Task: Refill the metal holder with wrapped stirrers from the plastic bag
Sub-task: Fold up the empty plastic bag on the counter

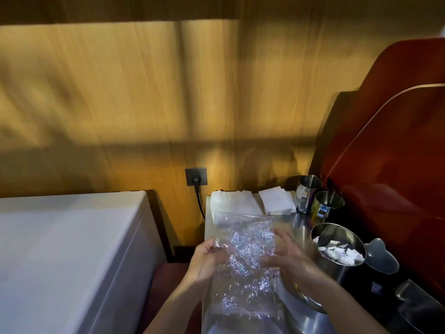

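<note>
A clear, crinkled plastic bag is held upright above the steel counter between both hands. My left hand grips its left edge with the fingers curled on the plastic. My right hand is pressed on its right side, fingers spread over the film. What the bag contains is too blurred to make out. To the right stands a large round metal holder with white wrapped pieces lying inside it.
Two smaller steel cups stand behind the holder, with white napkin stacks at the counter's back. A red curved machine panel rises on the right. A white chest sits left; a wall socket with a cable is behind.
</note>
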`<state>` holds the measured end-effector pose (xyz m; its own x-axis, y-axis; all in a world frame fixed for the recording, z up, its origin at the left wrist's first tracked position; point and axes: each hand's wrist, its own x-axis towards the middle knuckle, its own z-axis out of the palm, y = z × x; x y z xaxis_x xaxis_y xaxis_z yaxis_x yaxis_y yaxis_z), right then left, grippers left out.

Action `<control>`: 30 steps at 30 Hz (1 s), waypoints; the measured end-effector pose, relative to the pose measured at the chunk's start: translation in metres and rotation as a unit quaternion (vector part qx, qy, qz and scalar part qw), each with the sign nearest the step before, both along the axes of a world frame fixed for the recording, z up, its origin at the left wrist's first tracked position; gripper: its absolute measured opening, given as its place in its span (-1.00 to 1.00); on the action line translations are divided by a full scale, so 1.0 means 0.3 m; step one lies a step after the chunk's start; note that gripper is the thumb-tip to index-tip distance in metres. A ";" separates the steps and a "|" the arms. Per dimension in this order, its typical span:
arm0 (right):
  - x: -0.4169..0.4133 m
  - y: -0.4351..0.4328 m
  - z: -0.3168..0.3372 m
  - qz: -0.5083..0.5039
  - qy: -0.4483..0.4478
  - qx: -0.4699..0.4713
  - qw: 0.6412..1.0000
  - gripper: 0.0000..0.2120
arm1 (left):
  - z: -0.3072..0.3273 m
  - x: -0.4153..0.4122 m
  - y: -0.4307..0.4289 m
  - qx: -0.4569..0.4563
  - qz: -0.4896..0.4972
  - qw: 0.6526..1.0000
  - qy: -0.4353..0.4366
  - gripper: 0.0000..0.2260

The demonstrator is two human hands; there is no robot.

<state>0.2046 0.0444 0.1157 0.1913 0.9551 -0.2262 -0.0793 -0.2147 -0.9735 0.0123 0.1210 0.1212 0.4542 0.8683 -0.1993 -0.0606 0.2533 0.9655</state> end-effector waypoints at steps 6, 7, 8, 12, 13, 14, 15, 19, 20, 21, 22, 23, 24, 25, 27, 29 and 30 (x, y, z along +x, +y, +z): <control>0.008 0.023 -0.094 -0.075 0.034 -0.016 0.996 -0.60 | -0.062 0.002 -0.006 -0.031 0.034 0.998 0.036 -0.91; 0.008 0.025 -0.103 -0.081 0.022 -0.019 0.996 -0.62 | -0.074 0.001 -0.002 -0.037 0.040 0.997 0.058 -0.90; 0.008 0.028 -0.115 -0.089 0.005 -0.024 0.996 -0.64 | -0.087 0.001 0.003 -0.043 0.050 0.994 0.082 -0.88; -0.001 0.052 -0.186 -0.131 -0.041 -0.056 0.989 -0.59 | -0.150 0.002 0.028 -0.027 0.098 0.985 0.142 -0.73; -0.005 0.063 -0.206 -0.139 -0.055 -0.061 0.987 -0.56 | -0.166 0.003 0.033 -0.021 0.104 0.984 0.145 -0.69; -0.008 0.077 -0.224 -0.146 -0.068 -0.064 0.985 -0.55 | -0.184 0.007 0.039 -0.009 0.109 0.982 0.154 -0.67; -0.011 0.091 -0.237 -0.155 -0.080 -0.064 0.983 -0.56 | -0.201 0.010 0.045 0.009 0.110 0.980 0.168 -0.69; -0.008 0.155 -0.274 -0.164 -0.139 -0.060 0.975 -0.71 | -0.239 0.030 0.072 0.063 0.084 0.970 0.221 -0.80; -0.005 0.170 -0.282 -0.159 -0.148 -0.067 0.974 -0.72 | -0.241 0.036 0.081 0.067 0.081 0.968 0.229 -0.79; -0.003 0.184 -0.286 -0.155 -0.150 -0.077 0.973 -0.73 | -0.242 0.042 0.089 0.067 0.078 0.967 0.235 -0.81; 0.000 0.199 -0.292 -0.154 -0.153 -0.085 0.973 -0.74 | -0.243 0.048 0.098 0.070 0.075 0.965 0.240 -0.83; 0.002 0.212 -0.294 -0.152 -0.156 -0.092 0.972 -0.76 | -0.241 0.052 0.108 0.077 0.070 0.962 0.252 -0.84; 0.001 0.226 -0.296 -0.148 -0.162 -0.096 0.971 -0.81 | -0.244 0.059 0.122 0.092 0.063 0.957 0.269 -0.81; -0.001 0.238 -0.297 -0.135 -0.171 -0.101 0.971 -0.83 | -0.250 0.064 0.137 0.113 0.053 0.947 0.295 -0.76; -0.006 0.262 -0.303 -0.091 -0.223 -0.108 0.965 -0.71 | -0.265 0.076 0.168 0.175 0.024 0.917 0.358 -0.66; -0.011 0.281 -0.309 -0.052 -0.295 -0.109 0.948 -0.64 | -0.288 0.089 0.193 0.235 -0.006 0.871 0.431 -0.60; -0.012 0.289 -0.315 -0.038 -0.335 -0.106 0.935 -0.63 | -0.304 0.093 0.201 0.256 -0.019 0.849 0.463 -0.59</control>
<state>0.2010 0.1312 0.0213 0.4230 0.8805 -0.2139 0.5107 -0.4266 -0.7465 0.0403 0.1813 0.0299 0.3384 0.9370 -0.0867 0.7823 -0.2289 0.5793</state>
